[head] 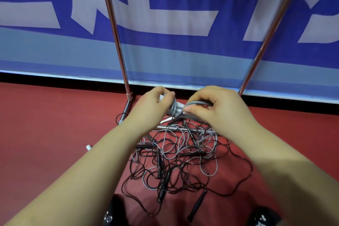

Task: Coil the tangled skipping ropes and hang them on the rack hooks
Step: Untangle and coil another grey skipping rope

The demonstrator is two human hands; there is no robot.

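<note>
Grey cord is being wound into a small bundle (175, 108) held above the red floor (55, 124), at about twelve o'clock from the tangled pile of black and grey skipping ropes (179, 161) lying between the person's forearms. To do this turn well, the judgement is that each wrap should be laid snug beside the last while the trailing strand is being drawn clear of the pile, so no black rope is dragged up with it. The left hand (152, 102) is curling its fingers round the bundle and what looks like a white handle, thumb on top. The right hand (211, 106) is pinching a loop of grey cord between thumb and fingers, knuckles up. Chrome rack legs (117, 42) are rising behind at eleven and one o'clock; no hooks are showing.
</note>
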